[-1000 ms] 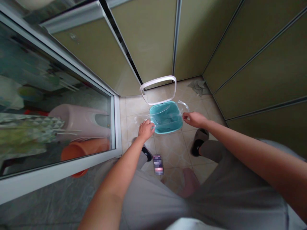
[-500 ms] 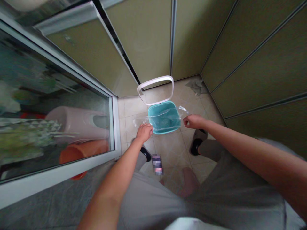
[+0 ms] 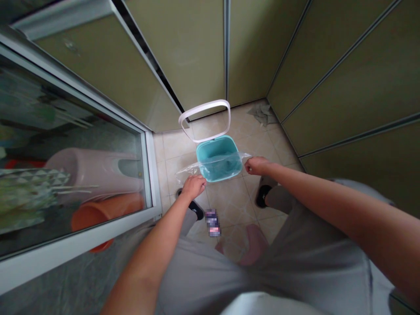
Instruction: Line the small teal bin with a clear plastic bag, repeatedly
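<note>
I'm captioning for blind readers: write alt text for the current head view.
A person's left hand and right hand appear to hold a clear plastic bag across a teal bin. A pale frame stands at the bin's far side, and a grey cloth lies on the tiled floor.

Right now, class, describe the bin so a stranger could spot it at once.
Face the olive panels and follow them down to the tiled floor. There, between and just beyond the left hand and the right hand, is the bin, with a clear bag across it. Unlike the grey cloth nearby, it is turquoise, with a pale frame raised at its far edge.
</note>
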